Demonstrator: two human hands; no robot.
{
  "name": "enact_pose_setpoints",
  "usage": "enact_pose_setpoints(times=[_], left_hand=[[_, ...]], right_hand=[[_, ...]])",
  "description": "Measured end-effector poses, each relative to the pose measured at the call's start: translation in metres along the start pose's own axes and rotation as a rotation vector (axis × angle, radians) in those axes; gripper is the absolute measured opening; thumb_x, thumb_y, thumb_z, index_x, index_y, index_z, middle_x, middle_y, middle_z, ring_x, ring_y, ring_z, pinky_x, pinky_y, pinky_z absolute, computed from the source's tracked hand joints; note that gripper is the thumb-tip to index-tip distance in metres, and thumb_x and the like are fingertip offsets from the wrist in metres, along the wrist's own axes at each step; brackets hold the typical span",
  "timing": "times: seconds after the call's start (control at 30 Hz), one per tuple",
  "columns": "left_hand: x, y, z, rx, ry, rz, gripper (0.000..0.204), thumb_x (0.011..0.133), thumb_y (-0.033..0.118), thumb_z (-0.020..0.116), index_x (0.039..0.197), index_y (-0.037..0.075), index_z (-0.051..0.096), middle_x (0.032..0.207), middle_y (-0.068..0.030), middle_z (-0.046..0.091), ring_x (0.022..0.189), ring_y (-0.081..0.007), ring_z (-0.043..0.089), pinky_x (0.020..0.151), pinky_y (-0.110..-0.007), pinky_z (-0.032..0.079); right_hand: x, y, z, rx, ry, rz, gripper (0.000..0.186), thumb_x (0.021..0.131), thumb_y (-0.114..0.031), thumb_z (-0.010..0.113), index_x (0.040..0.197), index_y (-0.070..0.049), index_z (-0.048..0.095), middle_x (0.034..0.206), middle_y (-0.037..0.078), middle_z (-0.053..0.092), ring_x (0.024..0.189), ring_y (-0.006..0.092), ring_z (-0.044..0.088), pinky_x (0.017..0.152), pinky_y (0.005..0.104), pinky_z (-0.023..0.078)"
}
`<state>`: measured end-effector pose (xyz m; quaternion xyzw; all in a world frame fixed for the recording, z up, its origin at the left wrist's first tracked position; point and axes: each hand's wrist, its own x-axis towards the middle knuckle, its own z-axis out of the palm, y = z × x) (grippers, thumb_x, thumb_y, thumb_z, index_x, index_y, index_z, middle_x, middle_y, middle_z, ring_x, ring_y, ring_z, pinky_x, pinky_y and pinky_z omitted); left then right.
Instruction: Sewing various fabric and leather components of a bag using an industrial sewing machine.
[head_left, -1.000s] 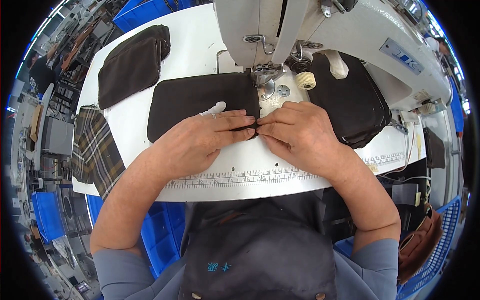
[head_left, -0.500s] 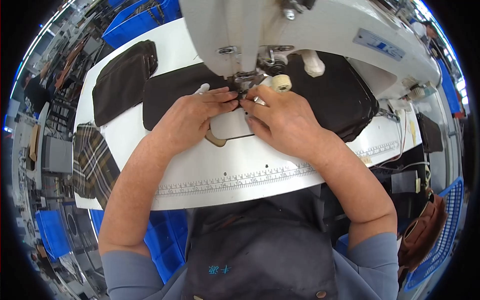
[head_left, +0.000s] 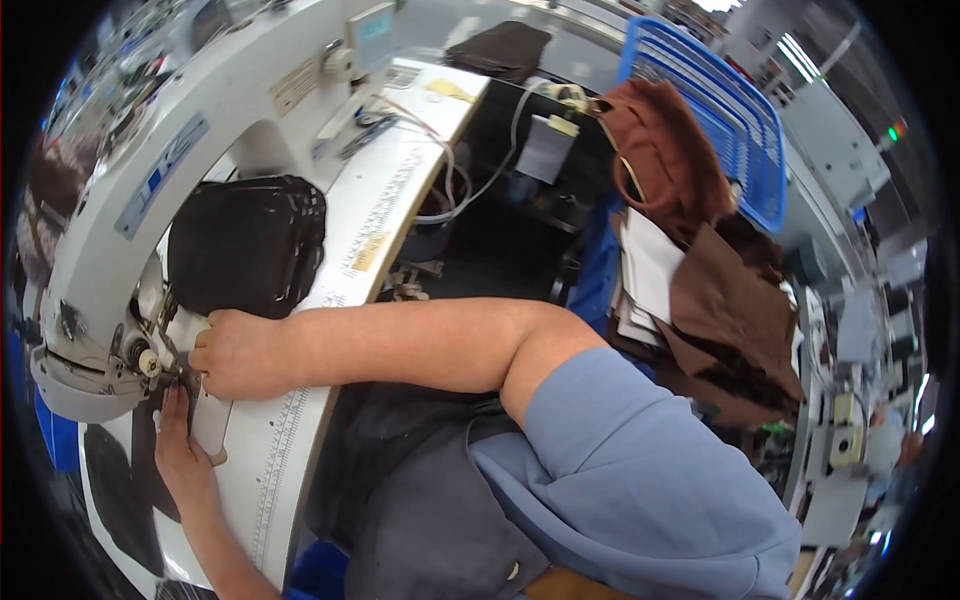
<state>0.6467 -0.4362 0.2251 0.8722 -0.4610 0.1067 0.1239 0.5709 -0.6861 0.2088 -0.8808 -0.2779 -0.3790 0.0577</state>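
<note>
A white sewing machine stands at the left, its needle area partly hidden by my fingers. My left hand lies with fingers stretched forward and flat, the tips on dark brown fabric beside the presser foot. Close to its fingertips, on the other side, is my right hand, fingers bent and drawn together next to the needle. What those fingers pinch is hidden. Beyond the right hand, under the machine's arm, sits a stack of dark brown pieces. Another dark piece lies left of my left hand.
The white tabletop carries a printed ruler along its near edge. Cables hang off its far end. On the right are a reddish-brown bag, a blue basket, white sheets and brown material.
The head view has swung to the right, so machine and hands now appear at the left, and the bag and basket show more fully. Both hands stay near the needle.
</note>
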Motion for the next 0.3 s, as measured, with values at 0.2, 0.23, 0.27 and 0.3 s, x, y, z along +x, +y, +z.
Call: enact_pose_setpoints(times=[0.2, 0.23, 0.27, 0.3], left_hand=[[-0.001, -0.006, 0.006, -0.024, -0.028, 0.013, 0.06, 0.091, -0.012, 0.04, 0.147, 0.003, 0.057, 0.151, -0.0182, 0.057, 0.141, -0.035, 0.053, 0.119, -0.044, 0.042], [-0.003, -0.01, 0.005, -0.019, -0.035, 0.001, 0.06, 0.091, -0.012, 0.04, 0.147, 0.003, 0.056, 0.152, -0.0183, 0.056, 0.142, -0.0348, 0.052, 0.119, -0.043, 0.041], [-0.004, -0.013, 0.004, -0.017, -0.038, 0.015, 0.06, 0.091, -0.012, 0.04, 0.147, 0.003, 0.056, 0.152, -0.0183, 0.056, 0.142, -0.0348, 0.052, 0.119, -0.043, 0.041], [-0.004, -0.014, 0.004, -0.023, -0.022, 0.025, 0.063, 0.089, -0.015, 0.041, 0.148, 0.004, 0.055, 0.152, -0.0184, 0.055, 0.142, -0.0353, 0.051, 0.12, -0.043, 0.039]], right_hand=[[-0.047, -0.071, -0.068, 0.199, 0.174, 0.26, 0.011, 0.084, -0.019, 0.069, 0.091, -0.012, 0.071, 0.095, 0.003, 0.065, 0.088, 0.0231, 0.063, 0.073, 0.0388, 0.046], [-0.059, -0.087, -0.082, 0.22, 0.126, 0.295, 0.014, 0.085, -0.018, 0.07, 0.097, -0.012, 0.071, 0.1, 0.003, 0.066, 0.091, 0.0229, 0.063, 0.074, 0.0387, 0.046], [-0.075, -0.103, -0.094, 0.245, 0.08, 0.327, 0.018, 0.086, -0.016, 0.07, 0.103, -0.012, 0.071, 0.104, 0.003, 0.067, 0.093, 0.0226, 0.063, 0.075, 0.0386, 0.045], [-0.074, -0.113, -0.095, 0.241, 0.085, 0.336, 0.018, 0.086, -0.016, 0.07, 0.103, -0.012, 0.071, 0.104, 0.003, 0.067, 0.093, 0.0226, 0.063, 0.075, 0.0386, 0.045]])
